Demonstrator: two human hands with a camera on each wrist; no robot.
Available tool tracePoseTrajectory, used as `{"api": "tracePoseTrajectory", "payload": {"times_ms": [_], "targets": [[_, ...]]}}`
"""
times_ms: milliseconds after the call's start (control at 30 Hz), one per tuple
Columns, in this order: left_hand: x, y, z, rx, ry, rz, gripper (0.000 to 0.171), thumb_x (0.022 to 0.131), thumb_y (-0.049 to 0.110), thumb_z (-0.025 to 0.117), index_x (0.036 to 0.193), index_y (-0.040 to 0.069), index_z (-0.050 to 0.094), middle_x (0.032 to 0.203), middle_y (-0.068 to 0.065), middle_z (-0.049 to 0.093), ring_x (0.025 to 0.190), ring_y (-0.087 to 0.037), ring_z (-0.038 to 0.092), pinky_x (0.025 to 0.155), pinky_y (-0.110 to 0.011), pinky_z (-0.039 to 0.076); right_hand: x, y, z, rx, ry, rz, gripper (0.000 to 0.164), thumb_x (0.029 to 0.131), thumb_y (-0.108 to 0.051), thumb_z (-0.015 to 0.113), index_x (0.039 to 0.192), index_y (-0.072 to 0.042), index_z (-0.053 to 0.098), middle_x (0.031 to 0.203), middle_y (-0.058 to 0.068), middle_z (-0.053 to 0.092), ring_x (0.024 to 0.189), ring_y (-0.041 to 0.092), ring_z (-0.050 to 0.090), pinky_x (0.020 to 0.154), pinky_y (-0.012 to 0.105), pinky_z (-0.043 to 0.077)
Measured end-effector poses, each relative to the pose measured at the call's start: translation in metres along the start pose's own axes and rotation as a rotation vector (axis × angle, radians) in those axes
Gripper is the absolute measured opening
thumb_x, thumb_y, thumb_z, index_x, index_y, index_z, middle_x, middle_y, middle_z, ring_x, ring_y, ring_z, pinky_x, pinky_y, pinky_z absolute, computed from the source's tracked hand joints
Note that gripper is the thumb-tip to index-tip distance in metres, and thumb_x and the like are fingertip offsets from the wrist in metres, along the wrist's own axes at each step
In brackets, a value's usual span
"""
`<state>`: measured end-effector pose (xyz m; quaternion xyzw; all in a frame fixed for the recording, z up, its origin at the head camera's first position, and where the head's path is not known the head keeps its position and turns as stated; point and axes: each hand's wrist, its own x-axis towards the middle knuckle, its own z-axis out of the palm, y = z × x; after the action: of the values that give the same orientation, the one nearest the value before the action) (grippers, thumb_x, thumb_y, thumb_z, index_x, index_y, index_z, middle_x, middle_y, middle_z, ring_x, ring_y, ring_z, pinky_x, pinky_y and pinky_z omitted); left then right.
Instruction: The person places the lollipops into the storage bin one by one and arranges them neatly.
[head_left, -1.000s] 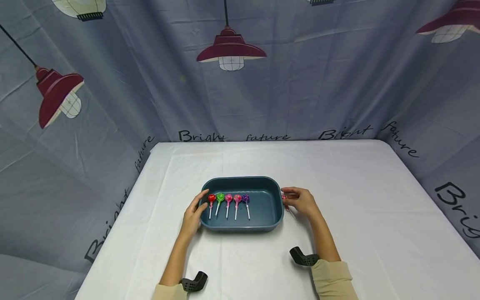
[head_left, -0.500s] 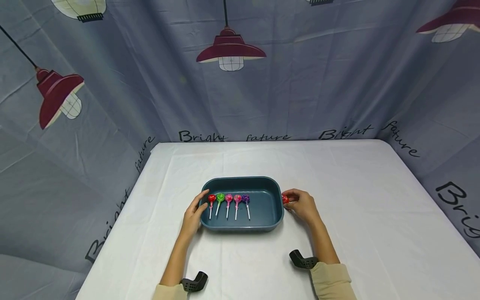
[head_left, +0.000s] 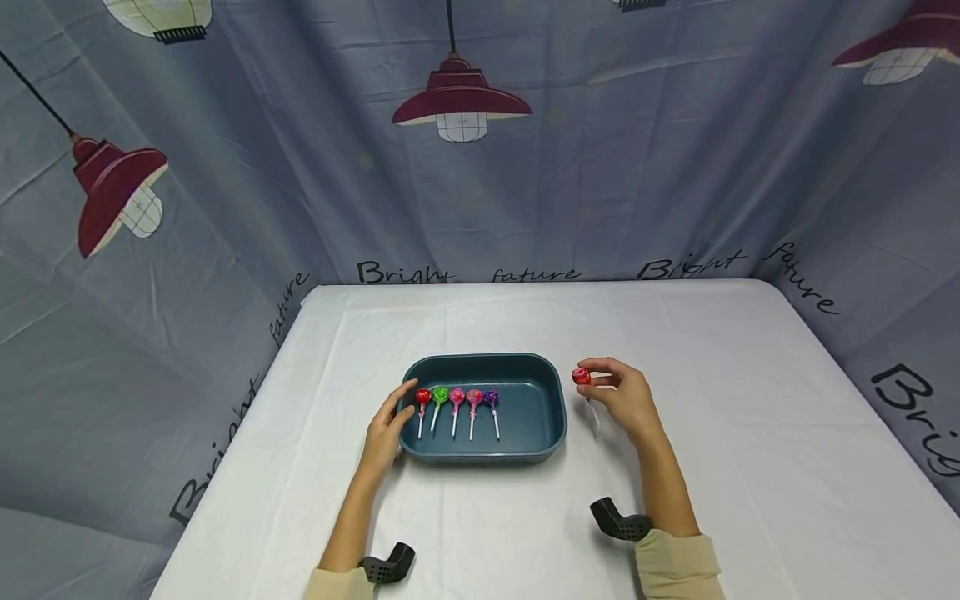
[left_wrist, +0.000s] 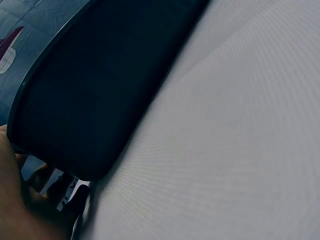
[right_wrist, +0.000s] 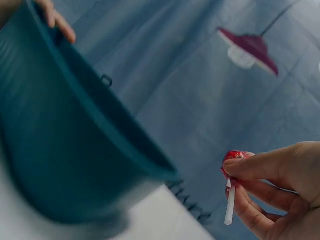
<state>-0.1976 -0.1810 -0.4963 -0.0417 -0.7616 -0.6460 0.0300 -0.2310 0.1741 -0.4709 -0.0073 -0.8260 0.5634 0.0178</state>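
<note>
My right hand [head_left: 626,404] pinches a red-wrapped lollipop [head_left: 581,376] in the air, right of the dark teal tray [head_left: 534,417]. In the right wrist view, thumb and fingers hold its wrapped head, and the white stick [right_wrist: 230,206] points down. At the tray's left end, my left hand [head_left: 384,435] holds the rim, with fingertips over the edge. A row of lollipops lies inside the tray: a red one [head_left: 423,396], a green one [head_left: 440,395], two pink ones [head_left: 457,396] and a purple one [head_left: 491,398], sticks toward me.
A white cloth covers the table [head_left: 712,400] around the tray. Behind it hangs a grey-blue curtain [head_left: 600,167] printed with red lamps and lettering. Each wrist carries a black camera mount [head_left: 390,565]. The right part of the tray floor shows bare.
My right hand has lifted the red lollipop from beside the tray's right end and moved it up and to the right. The left hand and the tray have stayed put.
</note>
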Motion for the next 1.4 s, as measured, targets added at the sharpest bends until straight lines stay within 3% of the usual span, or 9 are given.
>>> {"api": "tracePoseTrajectory", "payload": {"times_ms": [200, 400, 633, 800, 1167, 1400], "targets": [[0.000, 0.000, -0.001, 0.001, -0.004, 0.012, 0.040, 0.095, 0.006, 0.048, 0.135, 0.008, 0.047, 0.143, -0.009, 0.038, 0.133, -0.020, 0.027, 0.109, -0.038, 0.020, 0.000, -0.034, 0.005, 0.028, 0.050, -0.057, 0.034, 0.078, -0.012, 0.073, 0.111, -0.009, 0.064, 0.104, 0.010, 0.063, 0.092, 0.025, 0.058, 0.069, 0.032, 0.049], [0.000, 0.000, 0.000, -0.009, -0.010, 0.021, 0.041, 0.095, 0.004, 0.047, 0.135, 0.005, 0.046, 0.143, -0.010, 0.038, 0.134, -0.020, 0.027, 0.109, -0.038, 0.020, 0.001, -0.060, 0.037, 0.060, 0.002, -0.067, 0.032, 0.079, -0.006, 0.072, 0.109, -0.009, 0.065, 0.107, 0.011, 0.061, 0.091, 0.028, 0.059, 0.070, 0.031, 0.053], [-0.001, 0.000, 0.001, 0.008, -0.001, -0.011, 0.040, 0.095, 0.007, 0.048, 0.135, 0.010, 0.048, 0.142, -0.008, 0.039, 0.133, -0.019, 0.028, 0.108, -0.035, 0.021, 0.003, -0.051, 0.084, -0.007, -0.003, -0.015, 0.030, 0.077, -0.003, 0.073, 0.105, -0.010, 0.065, 0.100, 0.008, 0.064, 0.081, 0.020, 0.061, 0.067, 0.028, 0.054], [-0.001, 0.000, 0.000, 0.011, 0.002, -0.002, 0.040, 0.095, 0.007, 0.049, 0.134, 0.009, 0.048, 0.142, -0.007, 0.040, 0.133, -0.019, 0.029, 0.108, -0.037, 0.021, 0.006, -0.040, 0.102, -0.038, 0.010, -0.019, 0.030, 0.073, 0.000, 0.075, 0.100, -0.006, 0.065, 0.095, 0.009, 0.066, 0.076, 0.019, 0.064, 0.064, 0.030, 0.053], [-0.001, 0.000, -0.001, 0.000, 0.006, -0.002, 0.040, 0.095, 0.005, 0.048, 0.134, 0.008, 0.048, 0.141, -0.008, 0.040, 0.132, -0.017, 0.029, 0.108, -0.035, 0.021, 0.009, -0.030, 0.117, -0.151, -0.008, 0.062, 0.026, 0.075, 0.001, 0.073, 0.098, -0.003, 0.062, 0.089, 0.010, 0.063, 0.069, 0.016, 0.062, 0.057, 0.027, 0.047], [0.000, 0.001, 0.000, 0.000, 0.004, 0.001, 0.040, 0.095, 0.006, 0.048, 0.135, 0.007, 0.047, 0.142, -0.009, 0.040, 0.133, -0.019, 0.029, 0.108, -0.037, 0.021, 0.008, -0.030, 0.116, -0.261, -0.013, 0.054, 0.024, 0.074, 0.000, 0.074, 0.095, -0.002, 0.062, 0.082, 0.009, 0.062, 0.069, 0.017, 0.057, 0.063, 0.032, 0.046]]}}
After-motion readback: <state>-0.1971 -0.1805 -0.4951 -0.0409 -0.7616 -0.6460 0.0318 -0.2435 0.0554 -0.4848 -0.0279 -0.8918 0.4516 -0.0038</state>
